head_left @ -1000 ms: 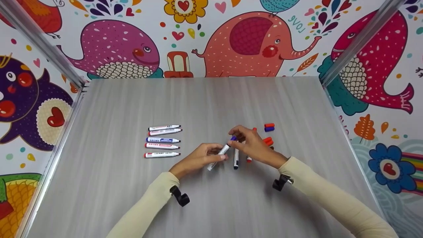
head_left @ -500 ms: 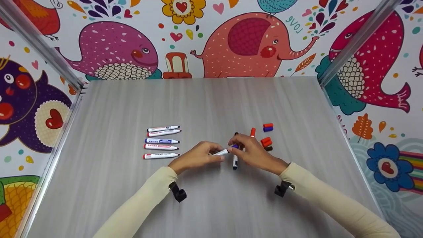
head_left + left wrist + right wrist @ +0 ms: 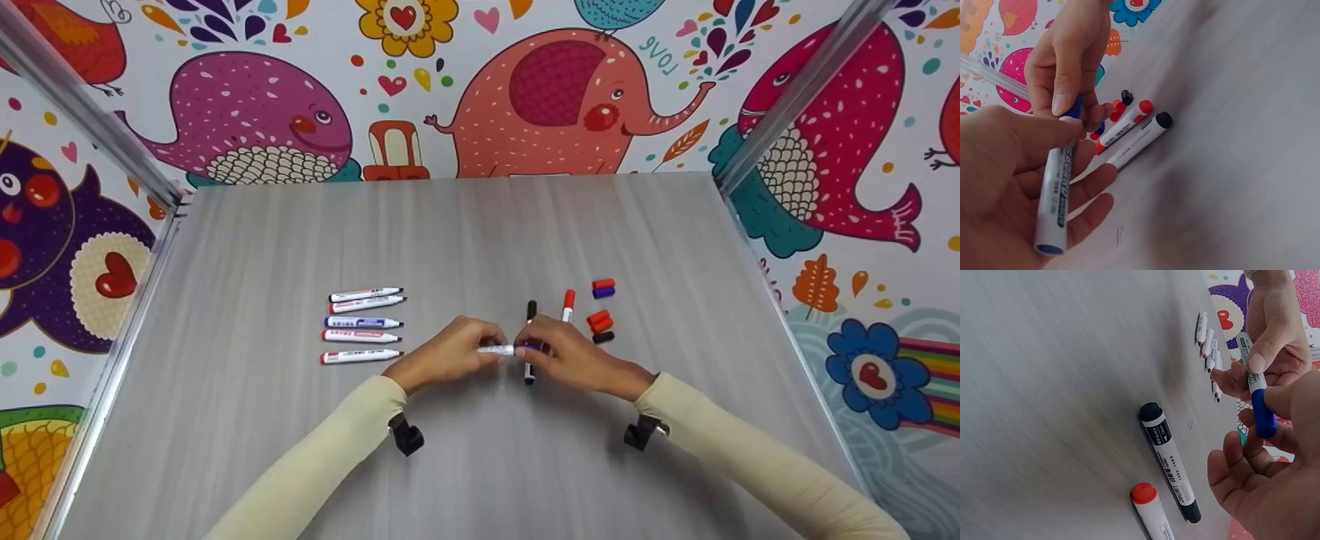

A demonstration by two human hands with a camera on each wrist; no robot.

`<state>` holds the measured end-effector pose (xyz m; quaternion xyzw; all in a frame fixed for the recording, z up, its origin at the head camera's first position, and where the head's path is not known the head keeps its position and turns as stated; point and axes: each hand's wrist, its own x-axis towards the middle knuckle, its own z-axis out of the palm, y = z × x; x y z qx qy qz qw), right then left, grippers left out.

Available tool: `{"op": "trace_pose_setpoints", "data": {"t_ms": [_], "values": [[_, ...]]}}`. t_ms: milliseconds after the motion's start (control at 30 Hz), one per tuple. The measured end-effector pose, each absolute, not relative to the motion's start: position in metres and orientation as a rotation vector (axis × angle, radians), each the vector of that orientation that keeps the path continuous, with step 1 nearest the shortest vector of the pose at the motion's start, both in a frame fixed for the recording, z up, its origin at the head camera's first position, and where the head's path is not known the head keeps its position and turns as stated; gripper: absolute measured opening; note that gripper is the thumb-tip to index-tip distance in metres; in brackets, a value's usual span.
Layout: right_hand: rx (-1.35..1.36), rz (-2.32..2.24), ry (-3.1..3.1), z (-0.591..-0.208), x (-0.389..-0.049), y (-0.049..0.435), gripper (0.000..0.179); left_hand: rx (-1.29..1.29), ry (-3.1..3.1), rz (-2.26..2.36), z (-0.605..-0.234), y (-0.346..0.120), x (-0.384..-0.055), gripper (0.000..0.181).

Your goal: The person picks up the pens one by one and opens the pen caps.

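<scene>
My left hand holds a blue whiteboard marker by its white barrel, with the thumb along it. From the other end, my right hand pinches the blue cap between thumb and fingers. The cap sits on the marker's tip end, flush with the barrel as far as the right wrist view shows. Beneath the right hand lies a black marker with its cap on. Beside it is a red capped marker, partly hidden by the right hand in the head view.
Several uncapped markers lie in a row at the left, tips to the right. Loose red caps, a black cap and a blue cap lie right of the hands. Patterned walls border the grey table.
The marker has swung from a slant to nearly level between the hands. My right hand has come down a little, uncovering more of the red marker and the black marker's far end.
</scene>
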<state>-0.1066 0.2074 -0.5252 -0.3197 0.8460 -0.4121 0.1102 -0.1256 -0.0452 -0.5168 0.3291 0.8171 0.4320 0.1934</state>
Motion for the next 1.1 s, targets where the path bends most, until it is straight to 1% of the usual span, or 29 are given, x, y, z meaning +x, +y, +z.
{"op": "trace_pose_setpoints", "data": {"t_ms": [133, 300, 533, 667, 1000, 1100], "values": [[-0.965, -1.221, 2.449, -0.525, -0.107, 0.208, 0.013, 0.988, 2.376, 1.16, -0.517, -0.043, -0.123, 0.008], [-0.914, -1.203, 2.418, -0.522, -0.109, 0.206, 0.017, 1.041, 2.462, 1.107, -0.515, -0.042, -0.119, 0.008], [-0.871, -1.212, 2.363, -0.519, -0.109, 0.207, 0.021, 1.15, 2.52, 0.954, -0.507, -0.045, -0.114, 0.018], [-0.888, -1.243, 2.342, -0.519, -0.109, 0.208, 0.021, 1.221, 2.533, 0.892, -0.506, -0.046, -0.112, 0.019], [-1.1, -1.28, 2.471, -0.52, -0.104, 0.206, 0.015, 1.31, 2.584, 0.928, -0.507, -0.045, -0.113, 0.015], [-1.167, -1.265, 2.505, -0.519, -0.103, 0.208, 0.012, 1.296, 2.538, 1.002, -0.505, -0.048, -0.114, 0.017]]}}
